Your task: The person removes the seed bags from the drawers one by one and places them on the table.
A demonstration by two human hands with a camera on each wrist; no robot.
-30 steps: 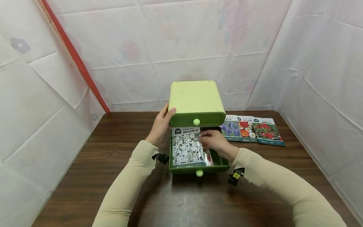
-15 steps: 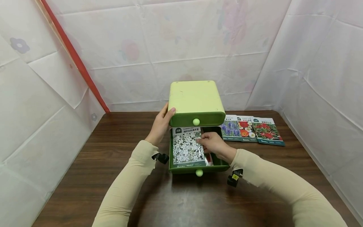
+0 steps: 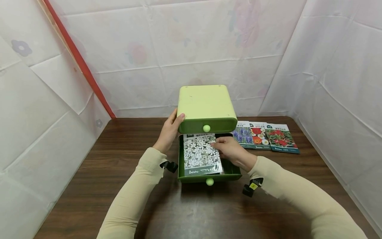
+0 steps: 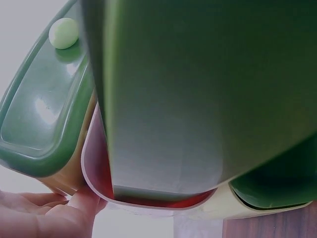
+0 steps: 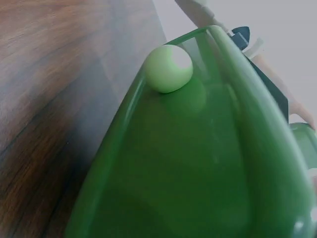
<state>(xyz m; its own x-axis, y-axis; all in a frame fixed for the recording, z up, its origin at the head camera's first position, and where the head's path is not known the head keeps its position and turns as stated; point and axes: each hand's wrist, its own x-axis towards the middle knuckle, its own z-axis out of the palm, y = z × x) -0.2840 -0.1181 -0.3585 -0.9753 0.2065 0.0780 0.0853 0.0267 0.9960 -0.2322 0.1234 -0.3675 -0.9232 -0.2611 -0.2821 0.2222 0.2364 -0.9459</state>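
Observation:
A light-green drawer box (image 3: 206, 99) stands toward the back of the table, its top drawer (image 3: 194, 126) pushed in. Below that, a dark-green drawer (image 3: 197, 179) with a round pale knob is pulled out. My left hand (image 3: 168, 131) rests against the box's left side, thumb at the front upper corner; in the left wrist view its fingers (image 4: 54, 210) touch the casing. Over the open drawer, my right hand (image 3: 232, 151) pinches the right edge of a seed packet (image 3: 201, 154) printed with white flowers. Beneath it, the drawer's contents are mostly hidden. The right wrist view shows the drawer front (image 5: 173, 163).
Several seed packets overlap on the table right of the box: purple flowers (image 3: 243, 135), red and white flowers (image 3: 260, 136), and red flowers (image 3: 282, 137). White patterned sheeting (image 3: 191, 49) surrounds the dark wooden table (image 3: 125, 172).
The white-flower packet has shifted slightly right and toward me, now covering the red packet edge seen beside it before. My right hand moved with it; the left stayed put.

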